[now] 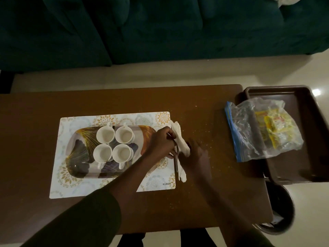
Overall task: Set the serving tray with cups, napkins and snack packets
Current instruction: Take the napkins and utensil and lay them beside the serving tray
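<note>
A patterned serving tray (80, 139) lies on a placemat (114, 186) and carries several white cups (105, 134), all upright and empty. Just off the tray's right end lies a long white napkin (178, 131). A thin metal utensil (176, 163) lies along the napkin. My left hand (161, 142) reaches across the tray's right end, fingers curled on the utensil's upper part against the napkin. My right hand (197, 155), blurred, grips the napkin's middle from the right. Yellow snack packets (272, 128) sit inside a clear zip bag (247, 132) at the right.
The zip bag rests on the left part of a brown plastic tray (306, 111) that overhangs the brown table's (35, 122) right end. A dark bin (281, 209) stands on the floor below it. Crumbs dot the table. A dark green sofa (142, 29) runs behind.
</note>
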A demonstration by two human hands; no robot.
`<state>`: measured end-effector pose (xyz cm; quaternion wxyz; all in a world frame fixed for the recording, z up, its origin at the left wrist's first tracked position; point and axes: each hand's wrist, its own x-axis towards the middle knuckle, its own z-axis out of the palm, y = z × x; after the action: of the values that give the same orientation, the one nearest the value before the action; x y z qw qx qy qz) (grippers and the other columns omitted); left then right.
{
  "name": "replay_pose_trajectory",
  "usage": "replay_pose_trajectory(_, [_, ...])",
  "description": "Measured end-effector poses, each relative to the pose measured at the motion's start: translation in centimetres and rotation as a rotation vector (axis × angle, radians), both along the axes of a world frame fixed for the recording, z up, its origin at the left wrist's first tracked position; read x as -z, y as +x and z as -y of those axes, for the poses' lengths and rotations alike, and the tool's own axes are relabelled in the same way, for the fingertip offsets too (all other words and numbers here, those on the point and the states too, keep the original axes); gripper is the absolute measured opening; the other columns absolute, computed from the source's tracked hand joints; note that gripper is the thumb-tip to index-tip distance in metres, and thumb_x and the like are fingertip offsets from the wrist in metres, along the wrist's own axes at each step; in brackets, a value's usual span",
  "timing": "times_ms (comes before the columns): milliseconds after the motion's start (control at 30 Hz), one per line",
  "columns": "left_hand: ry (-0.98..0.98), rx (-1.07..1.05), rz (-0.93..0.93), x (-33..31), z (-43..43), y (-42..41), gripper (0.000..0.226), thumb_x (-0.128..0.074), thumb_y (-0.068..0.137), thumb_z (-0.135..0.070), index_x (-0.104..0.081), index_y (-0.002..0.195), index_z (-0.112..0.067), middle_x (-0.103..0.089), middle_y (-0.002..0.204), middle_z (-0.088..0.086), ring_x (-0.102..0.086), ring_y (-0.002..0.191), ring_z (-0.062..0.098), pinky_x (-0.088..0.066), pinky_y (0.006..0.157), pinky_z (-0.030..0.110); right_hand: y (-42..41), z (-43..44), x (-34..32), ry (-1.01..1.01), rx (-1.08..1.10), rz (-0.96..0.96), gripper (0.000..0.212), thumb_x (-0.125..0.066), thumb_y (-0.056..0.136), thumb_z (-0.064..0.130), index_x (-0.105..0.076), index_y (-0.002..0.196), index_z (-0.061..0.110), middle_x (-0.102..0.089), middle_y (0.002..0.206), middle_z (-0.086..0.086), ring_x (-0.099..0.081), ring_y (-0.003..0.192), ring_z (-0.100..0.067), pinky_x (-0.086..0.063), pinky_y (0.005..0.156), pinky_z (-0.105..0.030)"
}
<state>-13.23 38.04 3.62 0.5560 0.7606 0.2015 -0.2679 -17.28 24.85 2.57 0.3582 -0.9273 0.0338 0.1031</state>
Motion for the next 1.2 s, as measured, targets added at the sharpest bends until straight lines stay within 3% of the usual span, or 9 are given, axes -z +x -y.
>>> replay_pose_trajectory(133, [0.074,-0.010,0.083,0.7,-0.5,0.3,0.020,-0.050,0.087,0.000,-0.061,0.091,-0.016,-0.068,0.082,0.010,-0.072,0.062,0.023,-0.062,0.060,0.042,-0.3,0.1,-0.1,0.021,-0.004,0.009,0.032,-0.071,0.077,0.009,-0.061,0.108,0.011,-0.063,0.097,-0.003,-0.054,0.078,-0.011,-0.043,0.060,-0.015])
replay_pose_trajectory(300, [0.112,-0.010,0.106,1.6,-1.0,0.4,0.021,-0.051,0.087,-0.004,-0.064,0.091,-0.019,-0.070,0.083,0.010,-0.073,0.064,0.019,-0.062,0.069,0.046,-0.3,0.5,-0.2,0.030,0.022,0.021,0.026,-0.068,0.082,0.010,-0.062,0.107,0.012,-0.064,0.089,0.000,-0.052,0.067,-0.007,-0.032,0.052,-0.007])
replay_pose_trajectory(433, [0.132,0.006,0.109,1.8,-0.9,0.3,0.019,-0.053,0.088,-0.007,-0.065,0.090,-0.022,-0.070,0.084,0.007,-0.073,0.064,0.016,-0.061,0.071,0.046,-0.2,0.5,-0.3,0.067,0.027,-0.037,0.027,-0.064,0.085,0.008,-0.061,0.112,0.010,-0.070,0.097,-0.006,-0.063,0.074,-0.015,-0.049,0.059,-0.019])
replay_pose_trajectory(533, [0.151,0.005,0.118,1.7,-0.6,0.4,0.021,-0.053,0.088,-0.007,-0.065,0.088,-0.024,-0.070,0.082,0.004,-0.072,0.062,0.012,-0.061,0.067,0.040,-0.2,0.6,-0.3,0.069,0.014,-0.051,0.029,-0.065,0.084,0.005,-0.060,0.112,0.008,-0.071,0.097,-0.008,-0.063,0.074,-0.015,-0.051,0.060,-0.023])
replay_pose_trajectory(700, [0.159,0.013,0.133,1.4,0.1,0.7,0.018,-0.054,0.088,-0.007,-0.066,0.089,-0.021,-0.070,0.085,0.004,-0.072,0.066,0.019,-0.061,0.071,0.039,0.0,0.6,0.1,0.081,0.035,-0.072,0.034,-0.064,0.085,0.007,-0.056,0.119,0.009,-0.069,0.106,-0.008,-0.064,0.082,-0.014,-0.043,0.059,-0.010])
replay_pose_trajectory(833, [0.153,0.013,0.136,1.5,0.5,0.7,0.018,-0.053,0.088,-0.006,-0.067,0.092,-0.015,-0.071,0.083,0.005,-0.073,0.067,0.023,-0.060,0.074,0.044,-0.2,0.7,0.4,0.095,0.039,-0.065,0.040,-0.066,0.085,0.008,-0.053,0.123,0.008,-0.069,0.107,-0.009,-0.067,0.085,-0.019,-0.053,0.064,-0.021])
replay_pose_trajectory(967, [0.152,0.007,0.130,1.3,0.7,0.9,0.017,-0.053,0.089,-0.006,-0.067,0.094,-0.014,-0.073,0.086,0.007,-0.073,0.069,0.022,-0.060,0.076,0.044,-0.4,1.3,0.6,0.109,0.043,-0.026,0.039,-0.070,0.083,0.021,-0.053,0.118,0.013,-0.068,0.089,-0.001,-0.064,0.070,-0.012,-0.044,0.053,-0.013])
replay_pose_trajectory(1200, [0.198,-0.041,0.172,0.2,1.7,2.2,0.022,-0.052,0.088,-0.003,-0.068,0.090,-0.018,-0.070,0.082,0.005,-0.069,0.063,0.019,-0.060,0.068,0.041,1.6,4.1,-0.5,0.020,0.148,-0.021,0.038,-0.054,0.084,0.058,-0.058,0.107,0.028,-0.064,0.080,0.015,-0.062,0.064,0.001,-0.056,0.054,-0.023])
